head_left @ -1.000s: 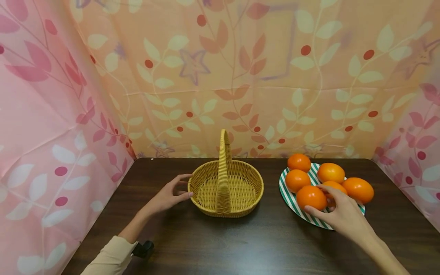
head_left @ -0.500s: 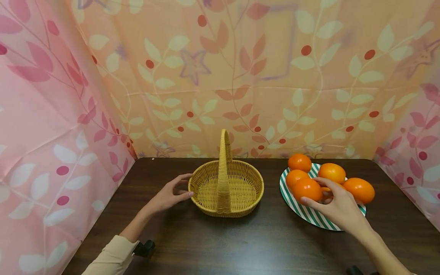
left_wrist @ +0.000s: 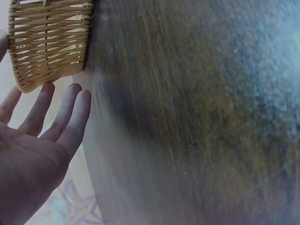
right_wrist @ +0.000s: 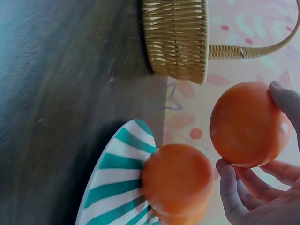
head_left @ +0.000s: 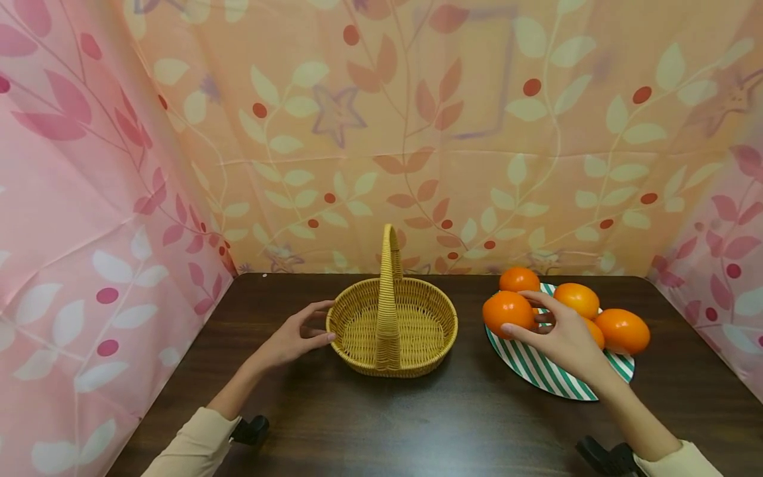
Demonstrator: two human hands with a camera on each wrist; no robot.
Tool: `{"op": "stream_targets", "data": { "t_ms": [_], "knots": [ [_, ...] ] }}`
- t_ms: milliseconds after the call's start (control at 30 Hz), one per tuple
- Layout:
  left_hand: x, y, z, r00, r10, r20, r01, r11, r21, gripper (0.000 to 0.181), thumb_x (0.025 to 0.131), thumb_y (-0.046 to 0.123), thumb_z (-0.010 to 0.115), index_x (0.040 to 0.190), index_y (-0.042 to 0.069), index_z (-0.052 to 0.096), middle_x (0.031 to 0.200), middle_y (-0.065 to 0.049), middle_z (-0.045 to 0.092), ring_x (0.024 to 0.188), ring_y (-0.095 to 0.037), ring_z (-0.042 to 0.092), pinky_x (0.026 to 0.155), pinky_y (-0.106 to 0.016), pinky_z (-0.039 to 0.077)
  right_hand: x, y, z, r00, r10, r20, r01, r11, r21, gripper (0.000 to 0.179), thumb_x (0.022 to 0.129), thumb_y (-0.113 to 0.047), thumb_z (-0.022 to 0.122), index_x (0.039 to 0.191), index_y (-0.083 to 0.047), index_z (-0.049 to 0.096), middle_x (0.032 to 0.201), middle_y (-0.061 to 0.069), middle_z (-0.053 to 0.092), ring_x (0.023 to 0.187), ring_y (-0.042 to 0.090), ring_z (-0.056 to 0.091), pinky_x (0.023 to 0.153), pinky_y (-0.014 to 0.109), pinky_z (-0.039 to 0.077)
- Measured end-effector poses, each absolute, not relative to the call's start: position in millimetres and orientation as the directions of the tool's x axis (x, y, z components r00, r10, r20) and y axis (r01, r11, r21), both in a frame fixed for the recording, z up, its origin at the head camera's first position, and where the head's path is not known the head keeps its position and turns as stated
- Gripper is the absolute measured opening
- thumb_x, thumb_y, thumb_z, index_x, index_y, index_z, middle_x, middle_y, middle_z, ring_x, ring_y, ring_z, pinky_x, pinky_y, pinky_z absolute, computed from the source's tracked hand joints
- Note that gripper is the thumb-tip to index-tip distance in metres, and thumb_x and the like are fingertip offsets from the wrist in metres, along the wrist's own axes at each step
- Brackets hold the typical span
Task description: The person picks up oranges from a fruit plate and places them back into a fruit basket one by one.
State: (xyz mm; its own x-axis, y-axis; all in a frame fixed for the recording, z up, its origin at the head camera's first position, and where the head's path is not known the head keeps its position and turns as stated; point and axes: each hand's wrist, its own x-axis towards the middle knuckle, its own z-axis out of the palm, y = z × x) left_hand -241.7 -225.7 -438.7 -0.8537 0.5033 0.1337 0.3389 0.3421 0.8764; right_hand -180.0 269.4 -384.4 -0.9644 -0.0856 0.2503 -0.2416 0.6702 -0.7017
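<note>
My right fingers (head_left: pixel 542 301) grasp a glossy round orange fruit (head_left: pixel 507 313), raised to the right of an oval yellow wicker basket (head_left: pixel 417 324) my relaxed left fingers (left_wrist: pixel 77 117) touch. This seems the lifting step; next needs a steady grip.

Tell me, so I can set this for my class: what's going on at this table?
A person is handling fruit with bare hands. The right hand holds a smooth orange fruit up off a green-and-white striped plate, by the plate's basket-side edge. More orange fruits sit on the plate. The left hand is at the near end of a yellow wicker basket, its fingers touching it. The held fruit is not in the basket yet.
</note>
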Motion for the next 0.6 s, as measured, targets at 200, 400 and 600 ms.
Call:
{"op": "stream_targets", "data": {
  "t_ms": [200, 400, 600],
  "knots": [
    [-241, -225, -437, -0.855, 0.502, 0.129, 0.333, 0.342, 0.879, 0.065, 0.099, 0.013, 0.070, 0.155, 0.003, 0.038, 0.138, -0.031, 0.049, 0.113, -0.044, 0.062, 0.086, -0.037, 0.056, -192, 259, -383, -0.956, -0.131, 0.262, -0.287, 0.601, -0.746, 0.067, 0.089, -0.034, 0.082, 0.143, -0.006, 0.054, 0.128, 0.020, 0.061, 0.100, 0.035, 0.068, 0.074, 0.030, 0.057],
    [-240, -226, -437, -0.856, 0.501, 0.128, 0.336, 0.350, 0.874, 0.065, 0.099, 0.013, 0.070, 0.155, 0.003, 0.038, 0.138, -0.030, 0.049, 0.112, -0.043, 0.063, 0.085, -0.036, 0.057, -205, 246, -384, -0.951, -0.170, 0.258, -0.310, 0.534, -0.787, 0.065, 0.089, -0.032, 0.082, 0.143, -0.009, 0.055, 0.131, 0.016, 0.059, 0.104, 0.034, 0.066, 0.076, 0.031, 0.057],
    [-240, -227, -437, -0.852, 0.509, 0.125, 0.339, 0.353, 0.872, 0.065, 0.100, 0.015, 0.069, 0.155, 0.004, 0.037, 0.139, -0.030, 0.049, 0.112, -0.041, 0.063, 0.085, -0.037, 0.056, -213, 227, -388, -0.937, -0.199, 0.287, -0.349, 0.496, -0.795, 0.065, 0.086, -0.032, 0.085, 0.142, -0.012, 0.056, 0.128, 0.013, 0.062, 0.099, 0.029, 0.068, 0.074, 0.034, 0.058]
  ]
}}
